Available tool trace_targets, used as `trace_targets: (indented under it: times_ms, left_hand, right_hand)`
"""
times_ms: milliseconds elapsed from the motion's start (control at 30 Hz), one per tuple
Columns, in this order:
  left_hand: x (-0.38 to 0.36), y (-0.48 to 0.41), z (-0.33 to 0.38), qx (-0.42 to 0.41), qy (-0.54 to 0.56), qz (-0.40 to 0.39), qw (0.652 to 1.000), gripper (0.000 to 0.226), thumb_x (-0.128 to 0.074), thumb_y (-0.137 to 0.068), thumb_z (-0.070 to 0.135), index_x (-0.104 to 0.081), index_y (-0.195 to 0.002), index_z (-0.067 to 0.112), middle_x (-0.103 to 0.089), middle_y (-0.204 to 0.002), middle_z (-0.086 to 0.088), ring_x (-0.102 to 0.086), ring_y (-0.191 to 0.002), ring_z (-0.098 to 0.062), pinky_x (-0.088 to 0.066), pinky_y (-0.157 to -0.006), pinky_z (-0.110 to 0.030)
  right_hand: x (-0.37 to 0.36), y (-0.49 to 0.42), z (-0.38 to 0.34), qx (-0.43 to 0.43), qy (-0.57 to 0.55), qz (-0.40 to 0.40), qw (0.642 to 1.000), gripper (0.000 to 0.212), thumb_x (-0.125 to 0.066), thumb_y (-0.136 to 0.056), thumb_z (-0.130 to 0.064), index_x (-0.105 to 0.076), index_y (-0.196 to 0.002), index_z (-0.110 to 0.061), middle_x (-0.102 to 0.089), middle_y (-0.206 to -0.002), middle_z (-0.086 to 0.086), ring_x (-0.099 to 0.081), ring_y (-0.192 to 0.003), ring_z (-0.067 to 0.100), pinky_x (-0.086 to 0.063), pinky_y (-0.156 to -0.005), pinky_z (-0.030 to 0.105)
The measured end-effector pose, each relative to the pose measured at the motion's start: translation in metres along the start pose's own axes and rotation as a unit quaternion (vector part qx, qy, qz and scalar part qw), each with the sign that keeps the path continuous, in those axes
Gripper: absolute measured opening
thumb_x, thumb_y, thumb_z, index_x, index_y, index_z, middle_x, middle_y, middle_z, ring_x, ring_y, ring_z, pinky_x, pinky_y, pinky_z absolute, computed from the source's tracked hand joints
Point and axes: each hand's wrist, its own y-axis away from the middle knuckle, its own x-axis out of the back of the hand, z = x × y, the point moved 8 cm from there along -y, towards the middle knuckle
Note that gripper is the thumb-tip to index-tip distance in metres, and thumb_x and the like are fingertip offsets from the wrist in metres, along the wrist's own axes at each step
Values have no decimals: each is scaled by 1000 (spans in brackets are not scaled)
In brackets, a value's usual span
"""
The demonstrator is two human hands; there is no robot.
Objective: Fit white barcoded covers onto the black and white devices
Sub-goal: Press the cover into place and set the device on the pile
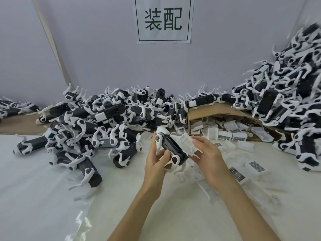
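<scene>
White sheeted surface [52, 206] lies nearest; above it the left grip [156, 162] curls round a black and white device [171, 146], and the right grip [210, 157] pinches a white barcoded cover [186, 142] against it. Both look like light, stiff plastic, best held by the body and not the thin legs. Beyond, spare covers [231, 135] spill from a cardboard box [196, 113].

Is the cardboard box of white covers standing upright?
No, the cardboard box lies on its side, with white covers spilling out of its opening.
</scene>
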Motion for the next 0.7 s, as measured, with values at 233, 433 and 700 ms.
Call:
trace_targets:
  times_ms: [233,433,700]
  left_hand:
    - [-6,4,3,-6,-60,-11,998,66,-56,-102,7,-34,-152,43,-73,-111,-5,-69,-99,-21,-52,-72,-21]
    - [-6,5,13,-35,-101,12,994,65,-50,-102,-1,-39,-145,47,-73,-118,4,-69,-107,-14,-58,-73,-25]
    - [-1,4,10,-36,-107,36,993,55,-52,-103,3,-44,-150,32,-76,-108,11,-74,-94,-12,-58,-67,-23]
  right_hand:
    - [6,-2,4,46,160,4,986,20,-72,-89,-13,-74,-108,-17,-74,-108,2,-68,-106,20,-55,-82,28]
    - [-5,0,4,70,217,-47,973,25,-69,-92,-9,-71,-116,-12,-76,-109,3,-71,-104,18,-57,-83,27]
    - [-3,3,3,59,267,-33,961,25,-72,-91,-17,-70,-109,-33,-76,-101,-11,-70,-92,5,-50,-64,16]
